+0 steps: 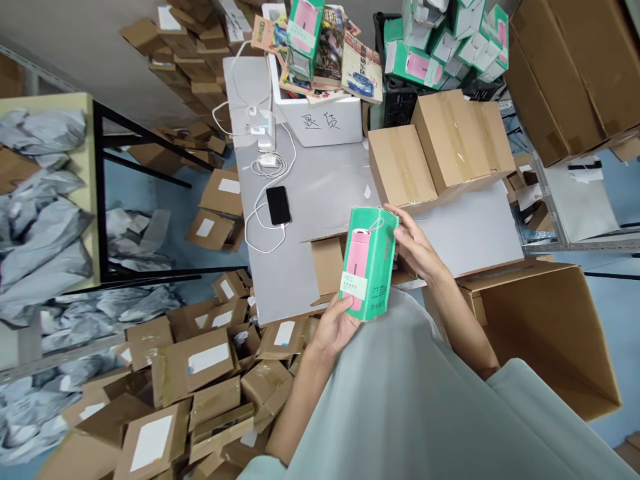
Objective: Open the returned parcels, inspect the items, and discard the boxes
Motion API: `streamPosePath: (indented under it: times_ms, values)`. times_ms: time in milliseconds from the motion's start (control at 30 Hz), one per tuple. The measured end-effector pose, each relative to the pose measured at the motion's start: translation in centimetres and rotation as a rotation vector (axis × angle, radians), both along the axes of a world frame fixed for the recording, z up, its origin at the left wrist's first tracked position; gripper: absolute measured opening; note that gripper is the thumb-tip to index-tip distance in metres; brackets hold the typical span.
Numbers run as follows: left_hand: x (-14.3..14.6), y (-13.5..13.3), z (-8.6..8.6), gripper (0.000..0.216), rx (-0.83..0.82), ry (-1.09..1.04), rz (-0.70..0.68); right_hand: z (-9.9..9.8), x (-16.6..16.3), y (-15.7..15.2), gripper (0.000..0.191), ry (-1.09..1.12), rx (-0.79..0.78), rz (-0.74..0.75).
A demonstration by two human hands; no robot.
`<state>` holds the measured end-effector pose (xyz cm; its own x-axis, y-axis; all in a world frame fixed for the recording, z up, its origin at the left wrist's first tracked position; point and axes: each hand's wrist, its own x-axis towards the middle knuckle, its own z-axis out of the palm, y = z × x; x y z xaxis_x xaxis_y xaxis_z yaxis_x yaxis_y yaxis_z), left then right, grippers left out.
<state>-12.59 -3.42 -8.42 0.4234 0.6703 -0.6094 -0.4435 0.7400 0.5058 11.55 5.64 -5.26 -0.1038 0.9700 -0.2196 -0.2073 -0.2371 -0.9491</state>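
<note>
A green box (379, 267) printed with a pink bottle is held up in front of my body, tilted slightly. My left hand (336, 325) grips its lower end, with the thumb on the printed face. At the upper right edge, my right hand (414, 245) is closed around the box's side, its fingers partly behind it. Behind and below the green box, an open cardboard carton (327, 267) sits at the table's near edge. The green box hides part of that carton and whatever it contains.
On the grey table (320, 187) lie a phone (278, 205) with its cable, and closed cartons (403, 163). A white bin (330, 123) of books and a black crate (400, 107) of green boxes stand behind. Parcels heap at left; a large open carton (540, 333) stands right.
</note>
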Motion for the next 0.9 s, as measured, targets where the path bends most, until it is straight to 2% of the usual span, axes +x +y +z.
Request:
streamPosePath:
  times_ms: [100,167,267,367,467,600,733,900]
  values:
    - [-0.2,-0.2,-0.5,0.080,-0.028,-0.094,-0.056,0.0,0.0,-0.1,0.074,-0.014,0.027,-0.018]
    - [-0.2,0.0,-0.3,0.078,-0.022,-0.097,-0.085,0.1,-0.1,-0.2,0.071,-0.044,0.042,-0.052]
    - [0.1,0.6,0.7,0.080,0.064,-0.019,-0.069,0.2,-0.1,-0.1,0.068,-0.119,0.066,-0.111]
    - [0.7,1.2,1.5,0.093,0.176,0.115,-0.013,0.2,-0.1,0.0,0.068,-0.197,0.081,-0.158]
    - [1.3,1.5,1.4,0.097,0.219,0.242,0.017,0.1,-0.5,-0.1,0.070,-0.216,0.074,-0.163]
    - [1.3,1.5,1.2,0.094,0.224,0.270,0.033,0.5,-0.8,-0.3,0.070,-0.188,0.071,-0.145]
    - [0.7,1.3,0.9,0.086,0.176,0.206,0.043,0.4,-0.2,-0.5,0.079,-0.056,0.043,-0.090]
    - [-0.1,0.1,-0.4,0.064,0.003,-0.093,-0.037,-0.4,0.9,-0.6,0.098,0.066,0.040,0.031]
